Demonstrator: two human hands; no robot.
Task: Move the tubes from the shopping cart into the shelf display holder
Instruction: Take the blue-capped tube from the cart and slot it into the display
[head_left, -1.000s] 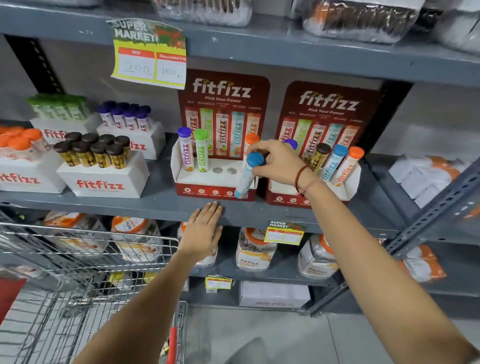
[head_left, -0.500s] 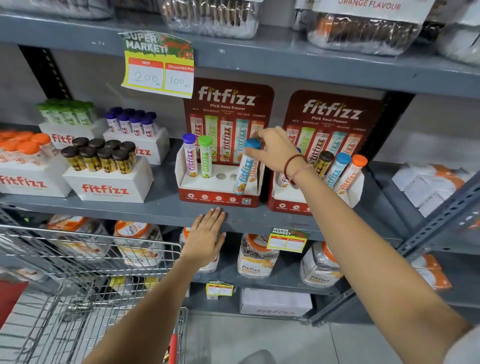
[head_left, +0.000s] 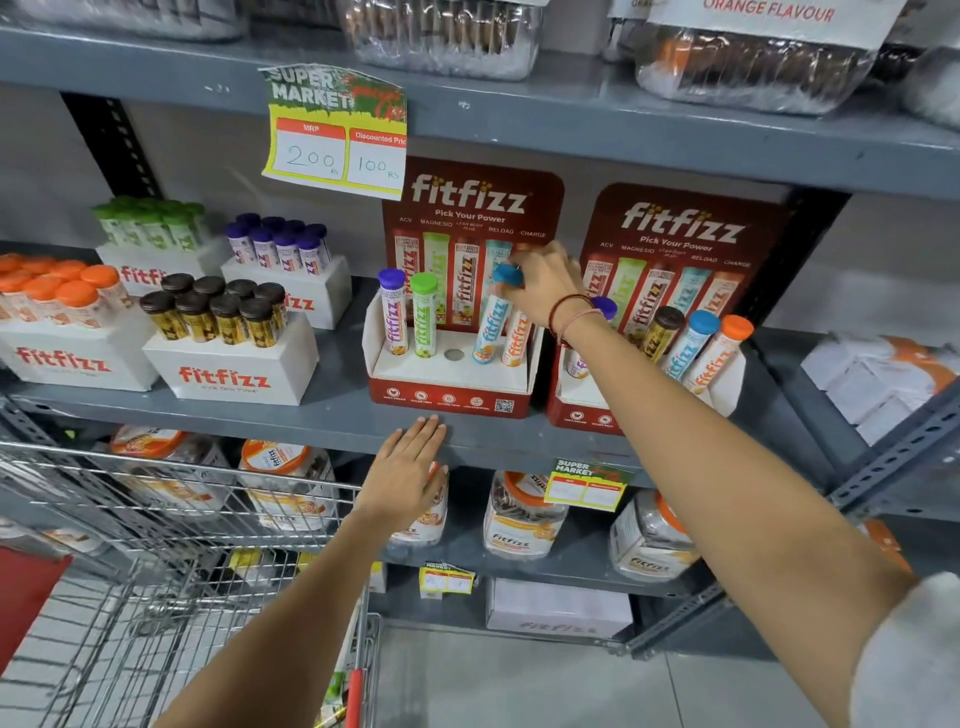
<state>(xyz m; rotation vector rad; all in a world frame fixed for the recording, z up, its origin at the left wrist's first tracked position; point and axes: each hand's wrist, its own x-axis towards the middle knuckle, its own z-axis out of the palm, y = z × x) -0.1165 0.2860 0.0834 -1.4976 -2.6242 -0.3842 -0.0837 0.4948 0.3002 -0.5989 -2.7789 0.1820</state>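
- Already the display holder (head_left: 451, 371) carries four tubes: a purple-capped tube (head_left: 393, 312), a green-capped tube (head_left: 424, 314), the blue-capped tube (head_left: 493, 322) now being seated, and an orange-labelled tube (head_left: 517, 338) just beside it on the right.
- One round hole (head_left: 454, 354) between the green-capped and blue-capped tubes stands open, so by my reckoning one tube is left for this holder.
- The second holder (head_left: 644, 400) to the right looks full, though the forearm hides part of it.
- The right hand (head_left: 545, 283) pinches the blue cap from above, fingers closed on it; the tube's foot sits in its hole.
- The left hand (head_left: 408, 475) lies flat and spread, fingertips touching the front edge of the grey shelf (head_left: 260, 415), holding nothing.
- The blue-capped tube's long axis runs near upright, cap uppermost, and leans with its top toward the right and the backing card, like its neighbour.
- The shopping cart (head_left: 182, 571) stands at lower left; whether any tubes remain in it I cannot tell.
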